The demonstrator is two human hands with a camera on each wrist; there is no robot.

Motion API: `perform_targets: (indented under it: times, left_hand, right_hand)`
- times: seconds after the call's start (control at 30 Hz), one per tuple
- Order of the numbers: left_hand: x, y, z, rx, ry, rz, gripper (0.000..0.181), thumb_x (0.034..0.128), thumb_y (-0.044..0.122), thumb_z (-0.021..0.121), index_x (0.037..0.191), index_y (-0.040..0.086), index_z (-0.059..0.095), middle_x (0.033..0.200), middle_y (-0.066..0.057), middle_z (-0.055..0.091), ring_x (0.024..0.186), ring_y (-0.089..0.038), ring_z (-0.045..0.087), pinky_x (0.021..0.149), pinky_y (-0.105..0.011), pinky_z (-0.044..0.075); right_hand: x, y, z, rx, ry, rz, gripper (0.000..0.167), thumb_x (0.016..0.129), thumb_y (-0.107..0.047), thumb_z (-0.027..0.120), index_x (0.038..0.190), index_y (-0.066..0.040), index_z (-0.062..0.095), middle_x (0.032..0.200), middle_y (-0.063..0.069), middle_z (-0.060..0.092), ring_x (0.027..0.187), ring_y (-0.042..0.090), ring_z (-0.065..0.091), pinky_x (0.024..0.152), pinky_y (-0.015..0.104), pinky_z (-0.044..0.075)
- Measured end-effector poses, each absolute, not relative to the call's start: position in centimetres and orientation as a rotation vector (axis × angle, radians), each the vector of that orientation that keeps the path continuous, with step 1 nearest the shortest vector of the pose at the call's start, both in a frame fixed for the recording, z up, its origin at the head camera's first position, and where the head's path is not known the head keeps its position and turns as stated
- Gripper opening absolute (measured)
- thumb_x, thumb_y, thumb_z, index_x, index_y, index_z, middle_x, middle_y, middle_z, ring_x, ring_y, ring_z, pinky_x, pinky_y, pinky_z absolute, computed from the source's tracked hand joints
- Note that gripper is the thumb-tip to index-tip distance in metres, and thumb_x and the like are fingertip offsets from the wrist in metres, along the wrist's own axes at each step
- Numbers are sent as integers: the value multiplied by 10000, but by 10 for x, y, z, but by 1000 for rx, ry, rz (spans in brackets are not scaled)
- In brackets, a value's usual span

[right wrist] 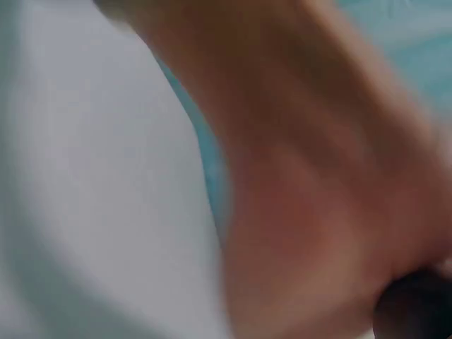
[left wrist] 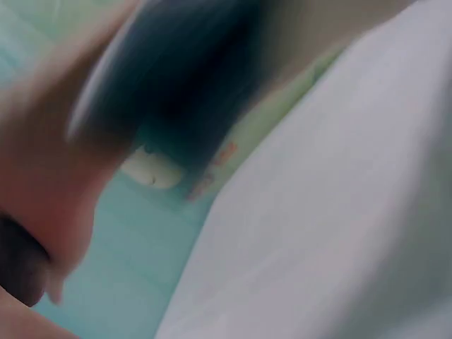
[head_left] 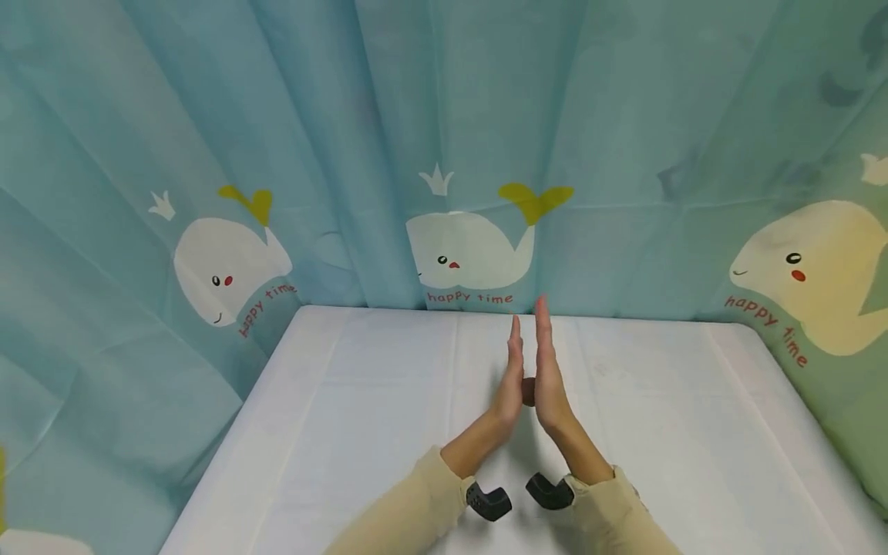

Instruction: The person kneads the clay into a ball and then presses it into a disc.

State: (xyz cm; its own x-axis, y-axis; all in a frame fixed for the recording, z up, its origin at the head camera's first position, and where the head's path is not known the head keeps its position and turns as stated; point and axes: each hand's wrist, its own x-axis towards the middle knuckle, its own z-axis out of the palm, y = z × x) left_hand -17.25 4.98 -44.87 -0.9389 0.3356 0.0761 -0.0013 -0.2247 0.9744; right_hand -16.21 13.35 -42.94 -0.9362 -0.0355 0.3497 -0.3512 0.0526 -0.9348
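My left hand [head_left: 512, 378] and right hand [head_left: 549, 378] stand upright above the table, palms facing each other with straight fingers. Between the palms sits a small, rounded, dark brown lump [head_left: 529, 391], touched from both sides. Only part of it shows, so its exact kind cannot be told. In the left wrist view the same brown lump [left wrist: 21, 265] appears at the lower left edge, and in the right wrist view the dark lump [right wrist: 417, 307] is cut off at the lower right corner. The fingertips of the two hands are apart.
Under the hands lies a white-covered table [head_left: 388, 401]. A blue-green curtain [head_left: 333, 154] printed with whales hangs behind it and along both sides. Each beige sleeve bears a black wrist device, one on the left [head_left: 489, 502] and one on the right [head_left: 550, 492].
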Motion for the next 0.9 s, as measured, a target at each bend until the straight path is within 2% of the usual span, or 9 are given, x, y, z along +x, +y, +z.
perform_targets:
  times: [0.13,0.27,0.43,0.53,0.7,0.73,0.9]
  left_hand:
    - [-156,51,-438,384,1660,2362,655,1083,597,107,1659,327,-49,1724,-23,-53,1580,-259,-13,1245,-541,11]
    - [-159,46,-424,378,1640,2390,659,1066,641,133,1653,380,-15,1723,-3,-3,1581,-237,-3,1241,-545,-16]
    - [-179,41,-430,247,1714,2382,641,1076,622,147,1656,387,10,1727,-11,-15,1582,-273,14,1237,-566,-17]
    - [-181,41,-438,269,1765,2341,624,1092,575,117,1662,350,1,1727,0,-44,1580,-280,-3,1236,-572,-11]
    - [-165,45,-441,331,1718,2294,638,1081,596,88,1661,346,-2,1726,-19,0,1580,-251,10,1229,-592,4]
    - [-163,45,-439,330,1679,2312,652,1074,618,99,1660,349,-3,1725,-26,5,1581,-252,11,1231,-589,10]
    - [-166,39,-422,311,1535,2397,701,1028,721,170,1648,418,44,1723,19,15,1581,-254,29,1232,-567,-38]
  right_hand:
    - [-181,147,-442,345,-2103,2030,541,1126,-404,72,1654,-345,-32,1700,-180,-65,1553,77,-94,1230,522,-63]
    - [-172,142,-455,328,-2037,2189,571,1113,-461,58,1660,-318,-22,1712,-125,-33,1565,119,-70,1227,546,-70]
    - [-148,123,-439,453,-2054,2140,561,1112,-458,86,1660,-350,36,1719,-101,-16,1569,161,-96,1191,652,-62]
    - [-149,120,-427,492,-2094,2034,546,1121,-414,107,1658,-350,34,1719,-88,-24,1563,161,-119,1182,672,-56]
    - [-176,137,-432,289,-2135,1962,522,1126,-434,104,1642,-422,28,1706,-150,-2,1557,116,-52,1224,564,-24]
    - [-179,140,-436,233,-2160,1968,521,1121,-450,88,1636,-445,13,1705,-149,-21,1558,170,28,1215,539,126]
    - [-172,137,-454,188,-2167,2074,530,1115,-434,42,1643,-417,5,1707,-131,-63,1560,206,-35,1217,586,86]
